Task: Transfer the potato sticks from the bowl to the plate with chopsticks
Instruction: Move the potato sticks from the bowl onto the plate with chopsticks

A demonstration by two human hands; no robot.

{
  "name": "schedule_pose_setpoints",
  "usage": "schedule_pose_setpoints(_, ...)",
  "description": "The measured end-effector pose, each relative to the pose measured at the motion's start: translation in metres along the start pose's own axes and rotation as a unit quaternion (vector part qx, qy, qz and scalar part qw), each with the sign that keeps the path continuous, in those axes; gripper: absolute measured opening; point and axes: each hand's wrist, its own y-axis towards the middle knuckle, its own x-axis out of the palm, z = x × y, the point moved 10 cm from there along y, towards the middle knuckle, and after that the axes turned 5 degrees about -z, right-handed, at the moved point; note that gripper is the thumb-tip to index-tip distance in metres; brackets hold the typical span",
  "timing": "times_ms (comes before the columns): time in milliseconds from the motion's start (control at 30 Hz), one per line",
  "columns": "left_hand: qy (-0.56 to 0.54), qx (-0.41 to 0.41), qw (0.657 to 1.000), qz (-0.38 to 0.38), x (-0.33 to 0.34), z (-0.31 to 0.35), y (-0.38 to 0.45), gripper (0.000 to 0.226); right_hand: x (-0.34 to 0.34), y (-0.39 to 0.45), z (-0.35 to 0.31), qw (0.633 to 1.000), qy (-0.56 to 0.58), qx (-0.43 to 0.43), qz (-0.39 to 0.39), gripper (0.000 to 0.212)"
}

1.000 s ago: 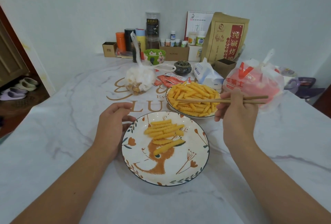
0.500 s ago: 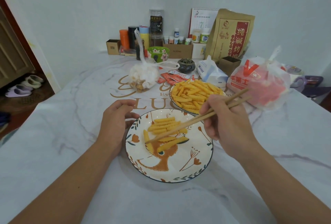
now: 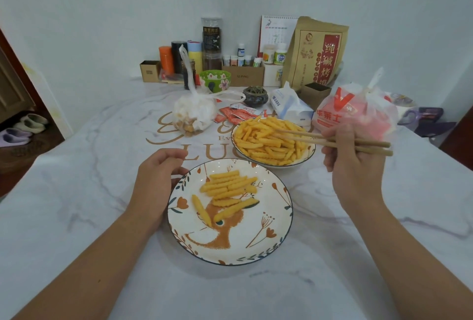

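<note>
In the head view, the right hand [image 3: 354, 166] at the right of the frame grasps the chopsticks [image 3: 330, 139], whose tips reach left over the bowl [image 3: 311, 152] of potato sticks [image 3: 266, 140] just above centre. The left hand [image 3: 156, 186], fingers loosely curled and holding nothing, rests against the left rim of the plate [image 3: 279, 232] at centre, which carries a small heap of sticks.
</note>
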Motion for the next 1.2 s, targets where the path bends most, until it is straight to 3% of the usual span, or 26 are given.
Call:
schedule_pose_setpoints(100,-0.003,-0.003,1.0,-0.002,0.0,-0.001,0.0,0.025,0.008,-0.001,-0.008,0.999,-0.014,-0.03,-0.037,0.035)
schedule_pose_setpoints(233,-0.002,-0.001,1.0,-0.003,0.001,0.0,0.0,0.025,0.003,0.001,-0.015,0.998,-0.001,-0.051,-0.031,0.033)
schedule_pose_setpoints(400,-0.003,-0.004,1.0,-0.003,0.001,-0.001,0.001,0.025,0.006,0.002,0.0,0.999,-0.032,-0.013,-0.03,0.038)
schedule_pose_setpoints(567,-0.011,-0.004,1.0,-0.002,0.001,-0.001,0.0,0.024,-0.002,-0.001,-0.013,0.998,0.061,0.022,0.021,0.053)
schedule_pose_setpoints(667,-0.013,-0.002,1.0,0.001,0.001,-0.001,0.0,0.025,0.019,-0.009,-0.013,0.987,0.138,0.074,-0.026,0.063)
schedule_pose_setpoints(833,-0.009,-0.003,1.0,0.001,0.001,-0.001,0.0,0.026,0.059,-0.038,-0.018,0.982,0.107,0.098,-0.12,0.057)
schedule_pose_setpoints(1100,-0.01,-0.001,1.0,0.0,0.001,-0.001,0.001,0.026,0.072,-0.048,-0.026,0.981,0.087,0.087,-0.152,0.048)
schedule_pose_setpoints(1200,-0.009,0.001,1.0,-0.002,0.001,-0.001,0.0,0.026,0.059,-0.037,-0.023,0.983,0.108,0.088,-0.117,0.048)
